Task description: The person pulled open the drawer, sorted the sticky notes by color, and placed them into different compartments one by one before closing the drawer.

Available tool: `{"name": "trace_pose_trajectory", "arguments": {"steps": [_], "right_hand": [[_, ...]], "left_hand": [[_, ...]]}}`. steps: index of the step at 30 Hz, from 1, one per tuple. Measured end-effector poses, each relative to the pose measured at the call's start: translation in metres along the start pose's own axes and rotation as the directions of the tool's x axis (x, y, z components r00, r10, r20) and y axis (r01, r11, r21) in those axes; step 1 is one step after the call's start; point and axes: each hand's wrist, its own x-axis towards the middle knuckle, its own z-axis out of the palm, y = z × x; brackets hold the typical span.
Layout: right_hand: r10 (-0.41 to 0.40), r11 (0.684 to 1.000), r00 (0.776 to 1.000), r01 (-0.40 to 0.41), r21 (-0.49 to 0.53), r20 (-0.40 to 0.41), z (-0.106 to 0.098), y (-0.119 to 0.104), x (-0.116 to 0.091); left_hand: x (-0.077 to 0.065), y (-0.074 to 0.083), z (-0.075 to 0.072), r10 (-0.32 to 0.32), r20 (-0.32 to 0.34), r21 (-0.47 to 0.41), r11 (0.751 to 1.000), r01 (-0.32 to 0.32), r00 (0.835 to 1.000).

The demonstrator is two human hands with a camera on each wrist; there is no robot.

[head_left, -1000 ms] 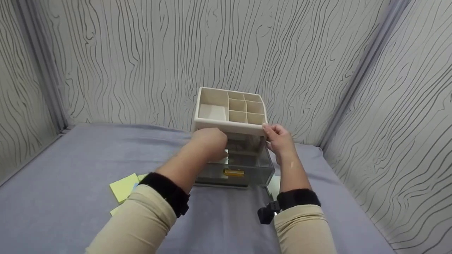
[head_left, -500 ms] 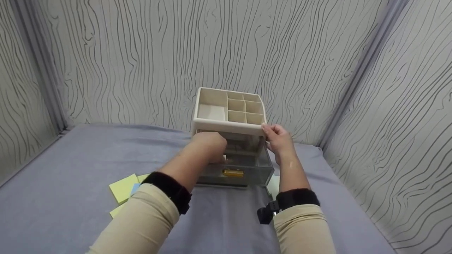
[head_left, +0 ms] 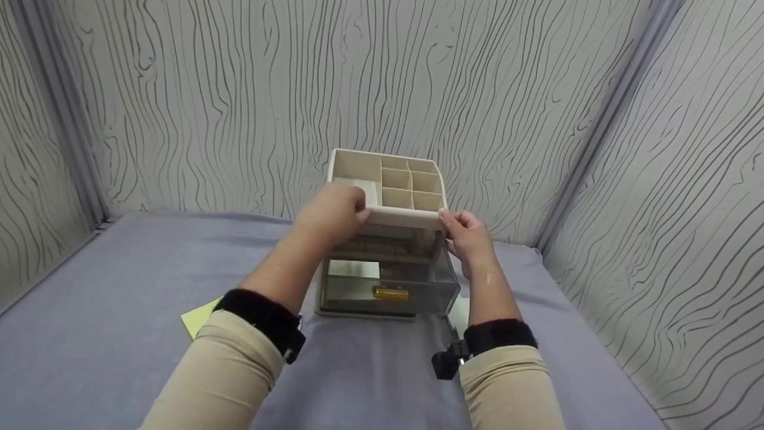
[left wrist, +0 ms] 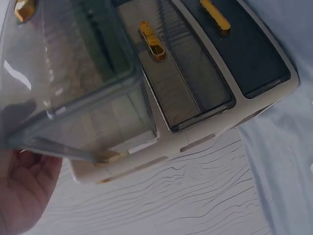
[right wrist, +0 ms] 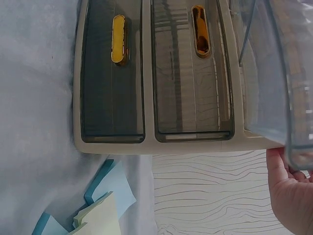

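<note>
A cream desktop drawer organizer stands on the cloth, its top tray split into compartments. Its clear smoky upper drawer, with a gold handle, is pulled out. A pale flat pad lies in the drawer's left part. My left hand is at the tray's front left corner, fingers loosely curled with nothing seen in them; in the left wrist view the drawer partly hides its fingers. My right hand pinches the organizer's upper right front corner, thumb on the rim.
Two lower drawers, a middle one and a bottom one, are closed. A yellow sticky-note pad lies left on the lilac cloth. Blue pads and pale green pads lie right of the organizer. Patterned walls surround the table.
My left hand has come up out of the drawer to the tray's front left corner, and the pale pad inside shows more fully. My right hand keeps its hold on the right corner.
</note>
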Motion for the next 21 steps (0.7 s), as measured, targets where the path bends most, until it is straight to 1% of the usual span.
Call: {"name": "trace_pose_trajectory", "arguments": {"steps": [1, 2, 4, 7, 9, 11, 14, 18, 21], "right_hand": [[-0.001, 1.0, 1.0, 0.001, 0.005, 0.0, 0.0, 0.0, 0.0], [-0.002, 1.0, 1.0, 0.002, 0.008, 0.001, 0.0, 0.0, 0.0], [-0.001, 1.0, 1.0, 0.001, 0.009, 0.001, 0.0, -0.001, 0.0], [-0.002, 1.0, 1.0, 0.002, 0.009, 0.006, 0.0, -0.001, 0.0], [-0.005, 1.0, 1.0, 0.005, 0.012, 0.008, 0.0, -0.001, 0.0], [-0.009, 1.0, 1.0, 0.009, 0.018, 0.009, 0.0, -0.001, -0.001], [-0.01, 1.0, 1.0, 0.01, 0.018, 0.012, 0.0, -0.001, -0.001], [-0.007, 1.0, 1.0, 0.007, 0.007, 0.017, -0.001, -0.001, 0.0], [-0.009, 1.0, 1.0, 0.009, -0.009, 0.019, -0.002, -0.001, 0.0]], "left_hand": [[0.001, -0.003, -0.001, -0.035, -0.048, -0.039, 0.999, 0.033, 0.998], [0.001, -0.007, -0.001, -0.075, -0.094, -0.073, 0.995, 0.068, 0.993], [0.001, -0.014, -0.001, -0.151, -0.178, -0.143, 0.982, 0.127, 0.972], [0.001, -0.024, 0.002, -0.255, -0.249, -0.225, 0.953, 0.2, 0.934], [0.002, -0.032, 0.004, -0.31, -0.263, -0.272, 0.932, 0.238, 0.914], [0.003, -0.038, 0.008, -0.361, -0.243, -0.321, 0.906, 0.277, 0.9], [0.003, -0.044, 0.012, -0.424, -0.169, -0.401, 0.854, 0.331, 0.89], [0.004, -0.049, 0.014, -0.463, -0.063, -0.505, 0.779, 0.371, 0.884], [0.006, -0.05, 0.015, -0.474, -0.024, -0.565, 0.733, 0.379, 0.88]]}}
